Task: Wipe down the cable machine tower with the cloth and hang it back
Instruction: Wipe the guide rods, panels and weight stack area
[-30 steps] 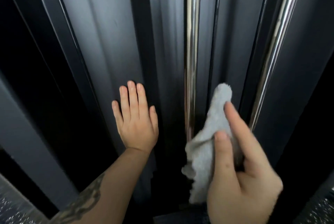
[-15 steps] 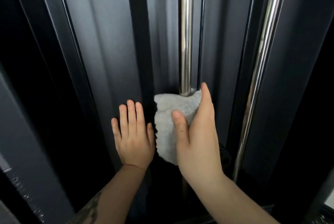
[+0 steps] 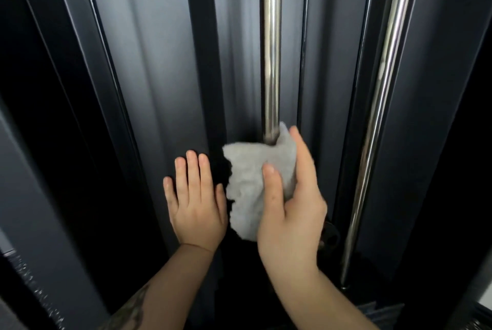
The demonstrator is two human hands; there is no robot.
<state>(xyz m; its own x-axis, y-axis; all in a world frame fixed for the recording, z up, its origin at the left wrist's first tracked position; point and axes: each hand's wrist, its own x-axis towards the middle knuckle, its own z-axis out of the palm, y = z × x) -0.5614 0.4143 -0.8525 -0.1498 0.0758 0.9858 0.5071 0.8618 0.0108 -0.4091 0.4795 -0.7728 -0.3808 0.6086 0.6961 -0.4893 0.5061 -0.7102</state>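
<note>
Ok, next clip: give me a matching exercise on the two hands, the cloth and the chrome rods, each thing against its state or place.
Things:
1. left hand
2. right hand
3. grey cloth
4. right chrome rod

States:
A. wrapped round the middle chrome rod
B. bare, with nothing touching it
C. flat, with straight fingers, on the dark tower panel
D. grips the cloth against the rod

Pairs: 1-C, 2-D, 3-A, 4-B
</note>
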